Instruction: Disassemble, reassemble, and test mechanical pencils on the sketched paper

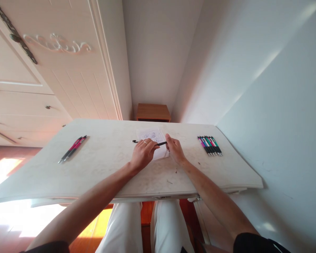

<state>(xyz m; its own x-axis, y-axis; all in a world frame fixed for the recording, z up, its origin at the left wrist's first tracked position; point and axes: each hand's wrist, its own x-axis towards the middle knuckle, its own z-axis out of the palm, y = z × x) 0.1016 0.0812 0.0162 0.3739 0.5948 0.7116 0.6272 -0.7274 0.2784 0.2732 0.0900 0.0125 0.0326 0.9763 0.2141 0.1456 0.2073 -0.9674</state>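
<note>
A pen point(162, 143) with a black grip lies level between my two hands, over the paper. Wrapped around its middle is my left hand point(143, 153), and the black clip end pokes out on the left. My right hand point(175, 149) pinches the other end, so the tip is hidden in its fingers. Beneath them a white sheet of paper point(162, 153) carries dark scribbles on its upper part; my left hand covers some of it.
Two pink and black pens point(73, 149) lie side by side on the left of the white table point(105, 158). Several pens of different colours point(210, 146) form a row on the right. Walls and a white cabinet point(68, 80) border the table; a wooden box point(153, 111) stands beyond it.
</note>
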